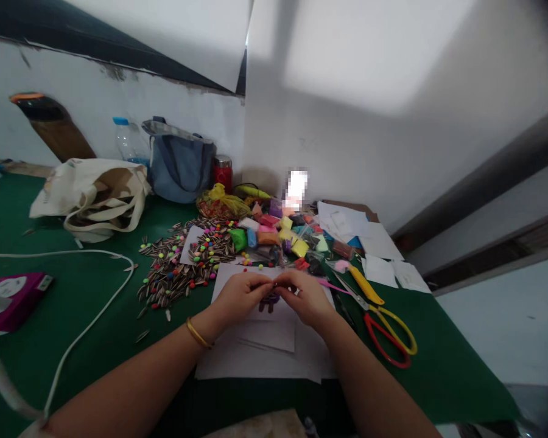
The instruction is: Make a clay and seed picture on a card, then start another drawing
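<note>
My left hand [241,295] and my right hand [307,299] meet over white paper [267,365], thumbs and forefingers pinched together at the tips. Whatever lies between the fingertips is too small and too hidden to make out. Just beneath the fingers, partly covered by them, is a small purple shape [269,299] with brown leg-like pieces below it, resting on the paper. Smaller white sheets [271,337] lie on top of the larger one. To the right of my right hand are scissors [363,301] with red and yellow handles and a yellow-handled cutter [365,285].
Sunflower seeds [168,283] mixed with coloured balls spread to the left. Packets of coloured clay [269,236] are heaped behind the paper. A blue bag [180,167], a red flask [223,173] and a cream tote [91,194] stand farther back. A white cable [91,328] curves across the green tabletop.
</note>
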`<state>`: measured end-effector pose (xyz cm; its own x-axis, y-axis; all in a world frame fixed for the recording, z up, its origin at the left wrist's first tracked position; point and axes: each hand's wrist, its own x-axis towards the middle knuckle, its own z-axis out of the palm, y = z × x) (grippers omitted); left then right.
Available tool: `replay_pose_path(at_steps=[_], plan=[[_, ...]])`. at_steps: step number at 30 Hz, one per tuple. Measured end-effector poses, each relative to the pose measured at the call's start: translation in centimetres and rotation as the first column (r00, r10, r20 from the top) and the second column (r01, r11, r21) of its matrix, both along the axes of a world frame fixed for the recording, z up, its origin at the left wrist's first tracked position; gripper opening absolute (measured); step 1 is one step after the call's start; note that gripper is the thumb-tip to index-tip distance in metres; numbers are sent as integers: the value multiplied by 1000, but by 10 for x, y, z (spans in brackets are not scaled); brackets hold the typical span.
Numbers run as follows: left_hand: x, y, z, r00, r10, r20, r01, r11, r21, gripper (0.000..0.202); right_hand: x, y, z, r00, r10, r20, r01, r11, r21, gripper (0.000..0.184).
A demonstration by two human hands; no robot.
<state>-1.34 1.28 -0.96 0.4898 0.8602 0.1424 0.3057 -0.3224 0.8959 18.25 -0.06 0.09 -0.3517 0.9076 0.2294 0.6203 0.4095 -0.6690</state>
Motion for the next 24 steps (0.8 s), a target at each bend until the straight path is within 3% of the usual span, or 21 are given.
replay_pose_path(at_steps=[4,8,12,24], plan=[[-7,9,-4,975,183,-126,-160,972,174,28,15,6,-2,999,-23,30,22,999,37,15],[-14,18,-8,906,312,-286,-236,934,269,26,26,13,-4,979,17,201,0,996,-85,16],[-17,22,-11,872,286,-397,-207,951,232,26,20,14,-7,956,2,294,35,992,-122,12],[-16,20,-7,848,286,-446,-204,953,224,28,1,7,-10,896,-56,440,82,996,-39,20]])
